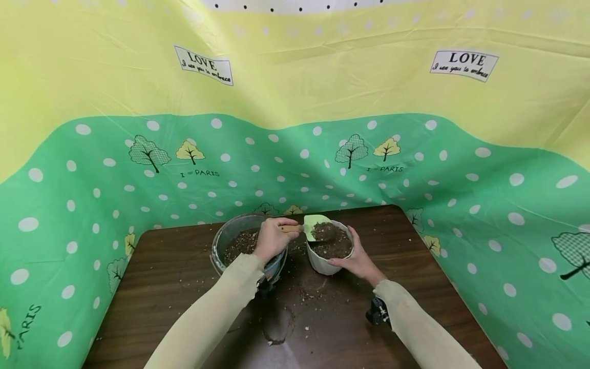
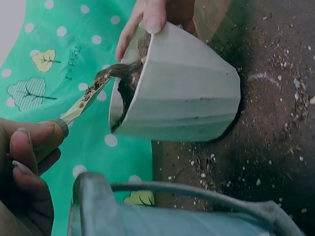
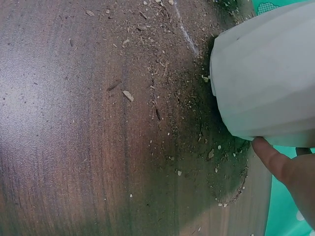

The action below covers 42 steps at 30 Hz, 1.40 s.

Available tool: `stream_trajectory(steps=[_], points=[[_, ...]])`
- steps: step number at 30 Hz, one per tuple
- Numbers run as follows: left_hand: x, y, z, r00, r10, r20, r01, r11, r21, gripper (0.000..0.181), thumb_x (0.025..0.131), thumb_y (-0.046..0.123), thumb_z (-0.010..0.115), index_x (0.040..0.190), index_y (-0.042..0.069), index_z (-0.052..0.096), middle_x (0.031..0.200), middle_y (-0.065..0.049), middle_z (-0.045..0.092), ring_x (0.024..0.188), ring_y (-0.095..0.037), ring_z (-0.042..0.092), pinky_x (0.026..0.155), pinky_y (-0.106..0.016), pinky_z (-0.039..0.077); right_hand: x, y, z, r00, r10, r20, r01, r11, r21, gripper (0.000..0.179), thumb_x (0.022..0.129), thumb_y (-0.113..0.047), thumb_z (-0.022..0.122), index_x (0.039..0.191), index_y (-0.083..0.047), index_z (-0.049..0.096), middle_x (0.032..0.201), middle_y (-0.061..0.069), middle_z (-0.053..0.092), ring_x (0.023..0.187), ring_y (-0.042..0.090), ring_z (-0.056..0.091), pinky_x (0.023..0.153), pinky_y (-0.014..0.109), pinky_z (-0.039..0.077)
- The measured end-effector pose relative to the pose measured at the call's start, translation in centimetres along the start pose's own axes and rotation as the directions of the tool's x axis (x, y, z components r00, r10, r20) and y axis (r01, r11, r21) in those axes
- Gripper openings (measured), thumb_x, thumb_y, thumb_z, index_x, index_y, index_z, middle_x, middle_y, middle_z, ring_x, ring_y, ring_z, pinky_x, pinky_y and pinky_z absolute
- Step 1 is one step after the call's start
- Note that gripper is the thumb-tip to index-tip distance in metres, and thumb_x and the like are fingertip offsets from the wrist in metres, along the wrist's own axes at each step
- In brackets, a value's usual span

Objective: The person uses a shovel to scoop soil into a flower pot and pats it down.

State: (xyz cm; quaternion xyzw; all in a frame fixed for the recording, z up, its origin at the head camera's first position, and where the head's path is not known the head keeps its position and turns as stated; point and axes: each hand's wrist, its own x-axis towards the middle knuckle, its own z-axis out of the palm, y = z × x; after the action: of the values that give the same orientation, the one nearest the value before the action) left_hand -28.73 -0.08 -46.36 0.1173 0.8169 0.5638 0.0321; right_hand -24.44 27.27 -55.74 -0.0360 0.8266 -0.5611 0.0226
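By its wooden handle, my left hand (image 1: pixel 272 239) grips a small trowel (image 1: pixel 311 223) with a pale green blade. The trowel (image 2: pixel 78 109) reaches over the rim of a white faceted flowerpot (image 1: pixel 324 265), and dark soil (image 2: pixel 119 70) slides off its tip into the pot. My right hand (image 1: pixel 361 260) holds the flowerpot by its right side, thumb in front and fingers around the far side. In the right wrist view, a finger (image 3: pixel 275 160) touches the wall of the pot (image 3: pixel 266 78). Soil (image 1: pixel 336 249) lies inside the pot, close to its rim in the head view.
A clear bucket (image 1: pixel 223 237) with soil (image 1: pixel 241 246) inside stands left of the pot, under my left forearm. Crumbs of soil (image 3: pixel 157 98) are scattered over the dark wooden table (image 1: pixel 369 307). A green and yellow printed curtain (image 1: pixel 286 154) surrounds the table behind and at the sides.
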Motion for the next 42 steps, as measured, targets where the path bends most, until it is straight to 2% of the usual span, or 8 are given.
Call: stream_trajectory(steps=[7,18,24,29,33,38,40,42], points=[[0.2,0.8,1.4,0.999,0.028,0.032,-0.027,0.999,-0.022,0.022,0.085,0.007,0.08,0.106,0.009,0.078,0.091,-0.003,0.076,0.076,-0.013,0.071,0.06,-0.029,0.054,0.0,-0.1,0.0,1.0,0.006,-0.009,-0.006,1.0,0.004,0.121,0.079,-0.021,0.087,0.159,-0.016,-0.004,0.159,0.025,0.008,0.144,0.045,0.016,0.11,0.062,0.023],[0.3,0.9,2.3,0.995,0.082,0.053,-0.086,0.992,0.094,0.021,0.085,0.009,0.08,0.105,0.016,0.079,0.094,0.002,0.075,0.077,-0.009,0.068,0.058,-0.028,0.052,0.2,0.2,0.3,0.999,-0.025,-0.027,0.025,1.0,0.014,0.121,0.077,-0.017,0.088,0.158,-0.011,-0.001,0.158,0.024,0.014,0.142,0.044,0.022,0.111,0.059,0.023],[-0.2,0.9,2.3,0.996,0.048,0.077,-0.057,0.992,0.109,0.02,0.084,0.011,0.081,0.103,0.018,0.08,0.095,0.0,0.073,0.072,-0.012,0.066,0.055,-0.03,0.051,-1.0,-3.1,0.2,1.0,0.013,-0.002,-0.013,0.998,0.053,0.118,0.079,-0.011,0.086,0.157,-0.002,-0.002,0.156,0.03,0.01,0.141,0.047,0.02,0.111,0.058,0.023],[-0.4,0.6,2.5,0.988,0.124,0.089,-0.142,0.96,0.241,0.02,0.085,0.012,0.081,0.104,0.017,0.08,0.098,-0.002,0.074,0.076,-0.012,0.067,0.059,-0.029,0.052,-1.3,-3.7,0.3,0.999,0.032,-0.002,-0.032,0.997,0.065,0.117,0.079,-0.009,0.085,0.156,-0.002,-0.002,0.155,0.03,0.012,0.14,0.046,0.021,0.11,0.058,0.024],[-0.2,-0.1,2.5,0.974,0.219,0.054,-0.224,0.914,0.337,0.022,0.087,0.014,0.079,0.109,0.016,0.079,0.099,0.0,0.075,0.079,-0.012,0.07,0.066,-0.031,0.055,-1.3,-3.6,0.4,0.999,0.037,0.003,-0.037,0.996,0.08,0.118,0.078,-0.008,0.085,0.157,-0.003,-0.003,0.156,0.03,0.012,0.141,0.046,0.021,0.111,0.057,0.022],[0.2,-0.9,2.1,0.955,0.297,-0.02,-0.262,0.871,0.416,0.025,0.088,0.014,0.078,0.112,0.017,0.078,0.101,0.0,0.075,0.08,-0.016,0.071,0.07,-0.037,0.057,-1.2,-3.6,0.3,0.999,0.036,-0.007,-0.035,0.995,0.09,0.118,0.077,-0.007,0.085,0.157,-0.003,-0.002,0.156,0.03,0.013,0.141,0.047,0.021,0.111,0.058,0.022],[0.2,-1.0,1.8,0.951,0.305,-0.048,-0.261,0.876,0.405,0.024,0.088,0.015,0.078,0.112,0.017,0.078,0.101,0.0,0.075,0.081,-0.016,0.071,0.073,-0.037,0.057,-1.2,-3.6,0.2,0.999,0.035,-0.012,-0.033,0.995,0.091,0.119,0.077,-0.007,0.086,0.157,-0.003,-0.002,0.155,0.03,0.013,0.141,0.047,0.021,0.111,0.058,0.022],[0.1,-1.1,1.4,0.955,0.295,-0.045,-0.26,0.898,0.354,0.023,0.089,0.015,0.077,0.112,0.016,0.078,0.099,0.0,0.075,0.081,-0.014,0.072,0.073,-0.035,0.057,-1.2,-3.6,0.1,0.999,0.036,-0.014,-0.034,0.995,0.091,0.118,0.077,-0.007,0.086,0.157,-0.003,-0.002,0.155,0.03,0.013,0.141,0.047,0.02,0.111,0.058,0.022]])
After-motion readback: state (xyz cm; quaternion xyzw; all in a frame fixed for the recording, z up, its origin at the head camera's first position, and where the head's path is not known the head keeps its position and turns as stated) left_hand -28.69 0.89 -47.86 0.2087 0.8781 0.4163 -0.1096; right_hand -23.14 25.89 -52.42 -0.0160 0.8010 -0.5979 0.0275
